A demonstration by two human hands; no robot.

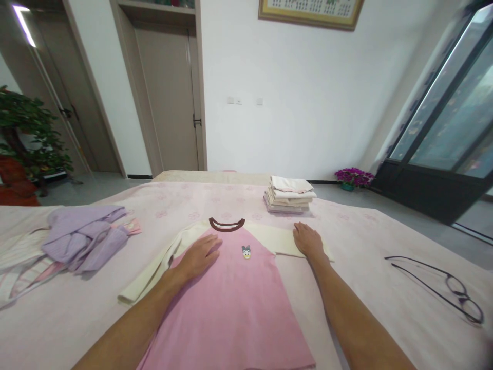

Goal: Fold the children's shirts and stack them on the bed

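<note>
A pink long-sleeved shirt (231,303) with cream sleeves, a dark red collar and a small cartoon duck patch lies spread out face up. My left hand (202,253) rests flat on its upper chest, near the cream shoulder on the left, with fingers stretched out. On the right sleeve (279,240) lies my right hand (308,239), palm down with fingers extended, covering part of the sleeve near its cuff. Neither hand grips the cloth. The left sleeve (144,282) slants down toward me, and my left forearm hides part of that side.
Folded clothes (289,195) stand in a stack beyond the right sleeve. Rumpled purple and striped clothes (87,236) lie at the left. Eyeglasses (458,295) rest at the right on the pale pink sheet (358,246). Purple flowers (354,176) stand on the floor behind.
</note>
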